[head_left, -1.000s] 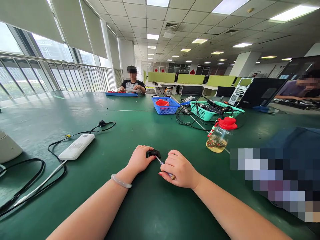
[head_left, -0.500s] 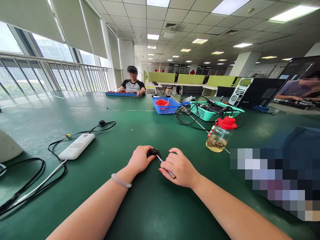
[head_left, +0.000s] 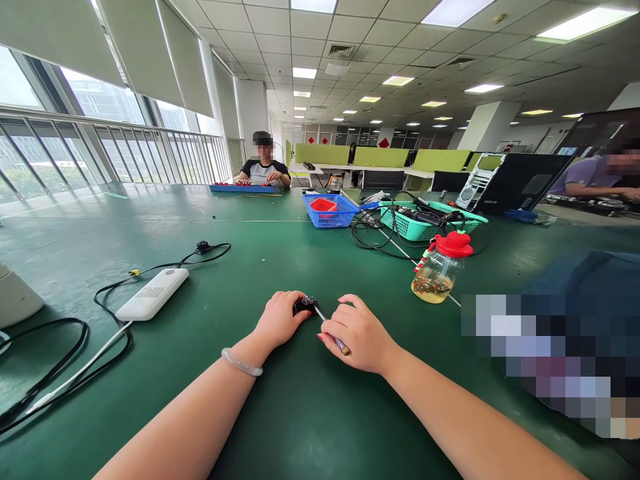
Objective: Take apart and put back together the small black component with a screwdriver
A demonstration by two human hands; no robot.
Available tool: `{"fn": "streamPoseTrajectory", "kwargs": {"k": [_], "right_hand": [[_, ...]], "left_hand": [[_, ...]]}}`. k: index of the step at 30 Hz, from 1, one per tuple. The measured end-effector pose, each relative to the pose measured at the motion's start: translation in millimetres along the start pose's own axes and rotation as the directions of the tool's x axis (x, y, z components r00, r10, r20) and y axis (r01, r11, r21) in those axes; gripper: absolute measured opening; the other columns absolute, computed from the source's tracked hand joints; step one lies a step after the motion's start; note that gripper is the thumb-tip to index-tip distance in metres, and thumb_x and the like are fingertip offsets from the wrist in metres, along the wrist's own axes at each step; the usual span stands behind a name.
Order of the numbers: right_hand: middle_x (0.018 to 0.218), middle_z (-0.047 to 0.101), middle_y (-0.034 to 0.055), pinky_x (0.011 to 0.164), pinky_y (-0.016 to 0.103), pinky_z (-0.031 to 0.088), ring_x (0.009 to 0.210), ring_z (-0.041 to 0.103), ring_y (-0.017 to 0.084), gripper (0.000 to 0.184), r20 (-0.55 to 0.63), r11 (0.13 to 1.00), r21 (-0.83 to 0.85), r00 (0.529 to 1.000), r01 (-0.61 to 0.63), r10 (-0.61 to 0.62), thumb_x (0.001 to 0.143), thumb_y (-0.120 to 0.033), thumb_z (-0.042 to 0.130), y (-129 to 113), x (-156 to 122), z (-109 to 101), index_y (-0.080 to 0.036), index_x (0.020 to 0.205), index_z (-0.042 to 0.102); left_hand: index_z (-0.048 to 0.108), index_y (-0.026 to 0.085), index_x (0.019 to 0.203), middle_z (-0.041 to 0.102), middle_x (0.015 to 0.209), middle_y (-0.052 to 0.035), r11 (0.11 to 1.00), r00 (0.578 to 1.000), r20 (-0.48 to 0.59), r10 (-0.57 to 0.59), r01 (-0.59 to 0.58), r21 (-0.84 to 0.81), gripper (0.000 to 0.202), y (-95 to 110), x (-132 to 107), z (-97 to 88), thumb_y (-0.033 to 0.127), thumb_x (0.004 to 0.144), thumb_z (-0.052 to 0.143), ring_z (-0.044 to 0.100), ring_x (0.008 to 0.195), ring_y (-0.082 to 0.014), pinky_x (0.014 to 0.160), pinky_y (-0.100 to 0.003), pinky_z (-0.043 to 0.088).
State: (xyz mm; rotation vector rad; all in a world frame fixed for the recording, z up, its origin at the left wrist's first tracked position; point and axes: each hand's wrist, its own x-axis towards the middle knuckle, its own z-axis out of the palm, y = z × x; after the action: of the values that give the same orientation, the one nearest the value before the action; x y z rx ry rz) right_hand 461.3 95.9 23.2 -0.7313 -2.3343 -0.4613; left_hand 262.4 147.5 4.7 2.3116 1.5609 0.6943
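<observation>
View: head camera, looking forward and down.
Landmark: glass jar (head_left: 434, 275) with a red lid, standing upright on the green table (head_left: 300, 413).
Left hand (head_left: 279, 319): resting on the table left of the jar and nearer the camera; fingers curled and pressed onto a small black part (head_left: 305, 305), pinning it to the table top.
Black part: on the table left of the jar, under the left fingertips, between the two hands.
Right hand (head_left: 359, 337): left of the jar and nearer the camera, just beside the left hand; fingers closed in a pinch round a screwdriver (head_left: 342, 345).
Screwdriver: tilted, its metal shaft running from the right hand to the top of the black part; tip touching the part, and whether it sits in a screw cannot be told.
Bracelet (head_left: 241, 363): pale ring on the left wrist.
White box (head_left: 154, 293): flat on the table well left of the jar, with black cables (head_left: 55, 343) trailing from it.
Blue basket (head_left: 330, 212): behind the jar and to its left, holding a red tray.
Green basket (head_left: 425, 225): directly behind the jar, filled with black cables.
Other persons: one seated (head_left: 264, 170) far behind the jar at the table's far end; a second (head_left: 593, 183) behind the jar to its right.
</observation>
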Motion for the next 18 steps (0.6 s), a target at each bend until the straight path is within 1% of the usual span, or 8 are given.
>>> {"fn": "streamPoseTrajectory", "kwargs": {"k": [6,14,18], "right_hand": [[0.06,0.052,-0.0022,0.092,0.037,0.038,0.062,0.044,0.014,0.019,-0.001,1.0,-0.002,1.0,-0.003,0.003,0.09,-0.022,0.051,1.5,-0.9,-0.6,-0.02,0.072,0.059],[0.059,0.051,-0.0022,0.09,0.037,0.04,0.06,0.041,0.014,0.019,-0.037,0.996,0.024,0.995,0.089,-0.088,0.088,-0.021,0.051,-1.6,0.0,-3.6,-0.02,0.07,0.059],[0.06,0.052,-0.0023,0.091,0.037,0.039,0.061,0.042,0.013,0.02,-0.015,0.995,0.018,0.995,0.103,-0.103,0.089,-0.022,0.051,-2.5,0.1,-2.6,-0.02,0.071,0.058]], "left_hand": [[0.064,0.023,0.105,0.07,0.106,-0.0043,1.0,1.0,0.006,0.008,-0.008,-0.02,0.025,1.3,-0.7,-1.6,0.03,0.082,0.059,0.057,0.107,-0.0269,0.095,-0.042,0.045],[0.064,0.023,0.106,0.07,0.106,-0.005,1.0,1.0,0.001,0.008,-0.008,-0.011,0.026,1.0,-0.9,-0.5,0.03,0.082,0.06,0.057,0.107,-0.027,0.094,-0.042,0.045],[0.063,0.023,0.108,0.07,0.108,-0.0052,1.0,1.0,0.007,0.006,-0.006,-0.014,0.027,0.7,-0.6,-0.4,0.03,0.082,0.059,0.056,0.108,-0.027,0.095,-0.042,0.045]]}}
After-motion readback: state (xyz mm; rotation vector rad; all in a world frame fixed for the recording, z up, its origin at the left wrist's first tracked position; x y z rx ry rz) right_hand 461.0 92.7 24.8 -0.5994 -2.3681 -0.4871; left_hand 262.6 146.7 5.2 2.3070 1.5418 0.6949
